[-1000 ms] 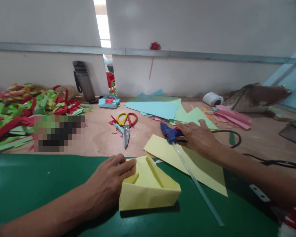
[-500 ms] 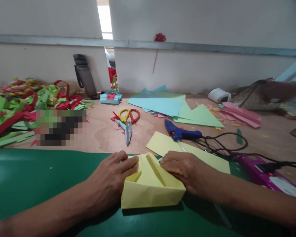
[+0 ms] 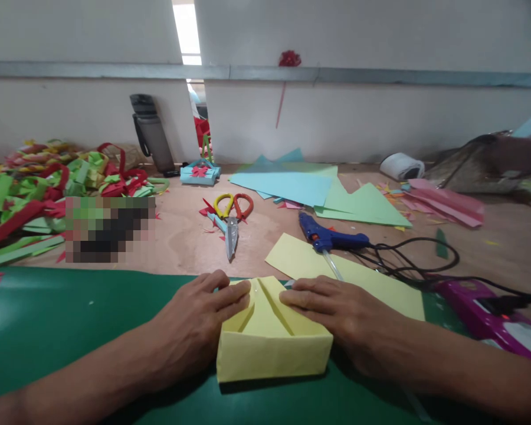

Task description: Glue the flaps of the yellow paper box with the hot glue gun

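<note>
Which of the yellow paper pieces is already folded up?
The folded yellow paper box under both hands on the green mat; the other, a flat yellow sheet, lies unfolded beneath the blue glue gun.

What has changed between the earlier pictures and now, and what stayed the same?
The right hand let go of the blue glue gun and came back toward the body to the folded yellow paper, where its fingers now press the right side. The left hand stayed pressed on the paper's left side. The glue gun lies on the table; the scissors did not move.

Left hand [image 3: 194, 330] flat, fingers extended, right hand [image 3: 336, 316] flat, fingertips nearly meeting
</note>
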Demonstrator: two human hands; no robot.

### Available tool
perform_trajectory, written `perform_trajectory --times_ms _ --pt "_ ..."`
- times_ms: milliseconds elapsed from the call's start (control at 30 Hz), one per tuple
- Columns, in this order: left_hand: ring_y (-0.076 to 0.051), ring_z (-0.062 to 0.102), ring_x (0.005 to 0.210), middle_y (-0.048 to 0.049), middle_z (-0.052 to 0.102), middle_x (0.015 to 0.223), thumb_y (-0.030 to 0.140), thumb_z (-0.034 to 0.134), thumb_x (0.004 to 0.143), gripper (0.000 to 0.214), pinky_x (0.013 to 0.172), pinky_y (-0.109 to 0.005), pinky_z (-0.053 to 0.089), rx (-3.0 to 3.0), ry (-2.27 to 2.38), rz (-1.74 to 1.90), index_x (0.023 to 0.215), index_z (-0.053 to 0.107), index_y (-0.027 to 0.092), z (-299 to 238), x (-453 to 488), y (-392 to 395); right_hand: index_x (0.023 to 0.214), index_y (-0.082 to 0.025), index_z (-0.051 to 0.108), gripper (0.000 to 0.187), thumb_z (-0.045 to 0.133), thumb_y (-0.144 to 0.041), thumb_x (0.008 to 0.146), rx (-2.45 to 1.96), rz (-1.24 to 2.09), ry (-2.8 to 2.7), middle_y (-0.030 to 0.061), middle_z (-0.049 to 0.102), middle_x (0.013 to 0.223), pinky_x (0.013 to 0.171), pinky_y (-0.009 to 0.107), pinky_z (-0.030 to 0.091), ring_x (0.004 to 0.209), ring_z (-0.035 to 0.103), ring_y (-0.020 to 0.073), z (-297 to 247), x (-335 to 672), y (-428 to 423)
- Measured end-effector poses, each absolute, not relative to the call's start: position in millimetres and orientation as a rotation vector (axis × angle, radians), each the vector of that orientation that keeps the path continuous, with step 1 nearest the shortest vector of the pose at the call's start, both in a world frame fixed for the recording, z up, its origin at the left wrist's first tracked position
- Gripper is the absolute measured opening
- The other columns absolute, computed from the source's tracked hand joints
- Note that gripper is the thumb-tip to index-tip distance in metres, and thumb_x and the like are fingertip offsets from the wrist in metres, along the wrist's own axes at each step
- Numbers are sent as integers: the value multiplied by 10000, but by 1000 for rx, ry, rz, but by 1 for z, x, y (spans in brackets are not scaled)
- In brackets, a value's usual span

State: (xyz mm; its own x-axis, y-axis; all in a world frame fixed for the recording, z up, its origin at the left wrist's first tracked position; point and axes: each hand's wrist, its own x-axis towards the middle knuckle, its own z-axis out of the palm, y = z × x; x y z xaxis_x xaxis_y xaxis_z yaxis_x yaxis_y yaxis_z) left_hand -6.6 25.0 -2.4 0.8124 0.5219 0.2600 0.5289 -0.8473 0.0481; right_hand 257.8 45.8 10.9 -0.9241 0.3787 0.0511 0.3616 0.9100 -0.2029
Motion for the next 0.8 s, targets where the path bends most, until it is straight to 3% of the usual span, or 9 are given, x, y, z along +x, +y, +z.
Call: perform_trajectory --times_ms 200,400,533,700,800 --pt "-190 472 814 -85 583 1111 238 454 890 140 718 -352 408 -2969 -867 -380 949 565 177 -3 -7 24 1302 -266 406 583 518 -151 742 -471 292 -3144 48 402 1396 969 483 298 1272 320 278 10 269 48" --pt "-175 461 798 -77 584 1103 229 448 898 137 711 -340 395 -2991 -893 -397 913 568 166 -1 -6 24 1330 -195 365 561 477 -159 782 -529 173 -3161 67 369 1418 1037 481 190 1288 298 239 12 264 40" --pt "-178 449 841 -85 568 1131 231 447 900 159 757 -333 393 -2994 -904 -416 990 545 144 -1 -6 24 1295 -138 407 508 445 -136 789 -488 89 -3124 114 416 1376 1013 458 213 1261 324 249 13 259 42" --pt "-189 435 834 -72 558 1137 234 436 901 161 755 -345 390 -3017 -957 -352 1004 537 162 -1 -7 23 1272 -216 434 447 457 -187 826 -444 13 -3117 95 452 1320 976 520 197 1186 365 289 7 253 53" --pt "-200 431 844 -70 548 1150 253 423 906 184 751 -359 394 -3023 -1012 -295 1039 522 173 -2 -8 21 1240 -205 446 406 482 -224 835 -443 2 -3103 88 498 1224 958 528 204 1058 429 272 1 247 58"
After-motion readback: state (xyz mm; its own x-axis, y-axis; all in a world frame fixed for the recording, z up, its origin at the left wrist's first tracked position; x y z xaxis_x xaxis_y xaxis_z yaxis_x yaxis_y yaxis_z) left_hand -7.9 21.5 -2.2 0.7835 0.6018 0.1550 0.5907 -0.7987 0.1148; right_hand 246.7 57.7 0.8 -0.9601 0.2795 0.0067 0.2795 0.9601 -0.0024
